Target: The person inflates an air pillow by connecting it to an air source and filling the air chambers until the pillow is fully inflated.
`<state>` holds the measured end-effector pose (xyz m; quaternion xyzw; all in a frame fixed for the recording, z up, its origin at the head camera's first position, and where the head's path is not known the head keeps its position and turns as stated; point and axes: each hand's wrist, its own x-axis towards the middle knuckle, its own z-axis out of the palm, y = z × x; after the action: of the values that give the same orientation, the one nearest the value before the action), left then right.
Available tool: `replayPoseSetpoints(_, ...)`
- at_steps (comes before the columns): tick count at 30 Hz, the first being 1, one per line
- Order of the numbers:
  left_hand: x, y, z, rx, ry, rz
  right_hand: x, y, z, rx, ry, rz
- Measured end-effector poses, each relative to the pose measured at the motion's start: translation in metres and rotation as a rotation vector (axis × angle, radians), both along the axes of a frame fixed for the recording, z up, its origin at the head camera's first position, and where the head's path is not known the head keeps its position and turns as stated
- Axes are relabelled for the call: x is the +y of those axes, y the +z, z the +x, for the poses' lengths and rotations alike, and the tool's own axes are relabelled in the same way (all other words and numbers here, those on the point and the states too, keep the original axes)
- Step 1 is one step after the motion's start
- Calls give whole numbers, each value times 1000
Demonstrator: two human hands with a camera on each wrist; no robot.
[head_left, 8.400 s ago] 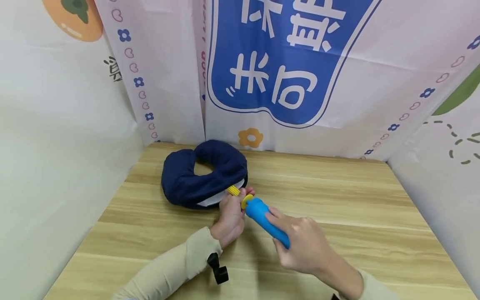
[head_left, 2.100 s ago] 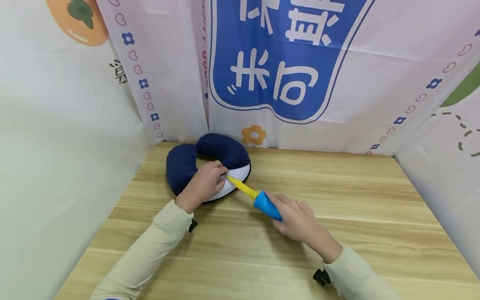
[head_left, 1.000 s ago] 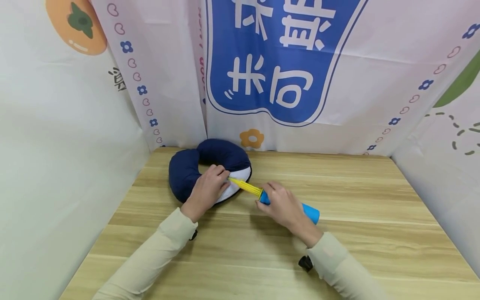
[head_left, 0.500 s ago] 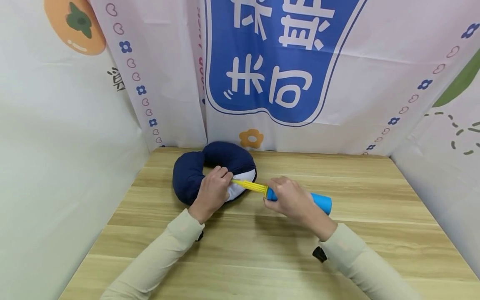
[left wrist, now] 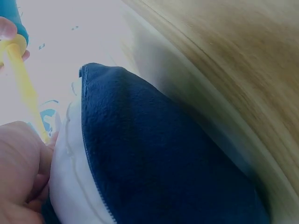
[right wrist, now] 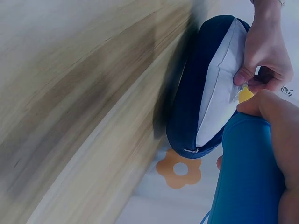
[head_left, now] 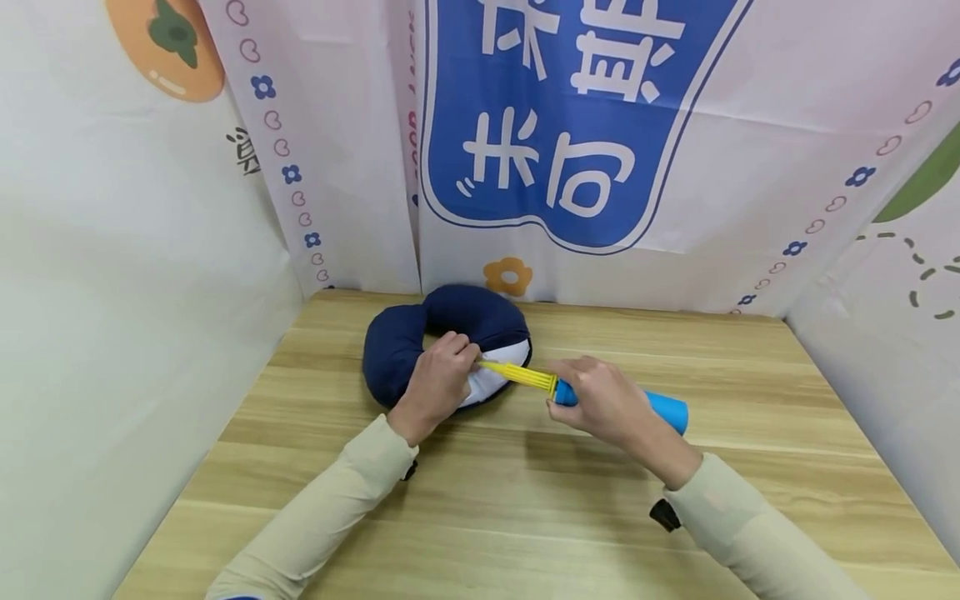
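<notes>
A navy U-shaped neck pillow (head_left: 480,317) lies at the back left of the table, its zip open over a white inner cushion (right wrist: 222,79). Thumb and fingers of my left hand (head_left: 438,379) pinch a small clear valve (right wrist: 241,87) on that cushion. A hand air pump has its yellow nozzle (head_left: 528,377) pointing left, with the tip right at the pinching fingers. Around the pump's blue barrel (head_left: 670,412), near the yellow collar, my right hand (head_left: 603,398) is curled. The barrel's rear end sticks out behind that hand.
The wooden table (head_left: 525,517) stretches in front of the pillow and to the right. A printed cloth (head_left: 360,167) hangs right behind the pillow, and white sheets close off both sides. Black wrist mounts (head_left: 663,515) hang below the sleeves.
Earlier the left hand was at the pump's yellow end; now it pinches the valve. The right hand has slid forward along the barrel. Over the last second, pillow, pump and hands have shifted slightly right.
</notes>
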<state>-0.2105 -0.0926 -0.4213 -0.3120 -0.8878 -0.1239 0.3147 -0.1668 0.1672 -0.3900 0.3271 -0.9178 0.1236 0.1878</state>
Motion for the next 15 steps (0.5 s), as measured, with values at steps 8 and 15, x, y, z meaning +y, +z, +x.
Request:
replayPoseSetpoints(8, 4, 5, 2, -45, -18, -17, 8, 1, 2, -14, 3, -14)
replayPoseSetpoints(15, 8, 7, 2, -57, -44, -31, 14, 0, 5, -21, -6, -18)
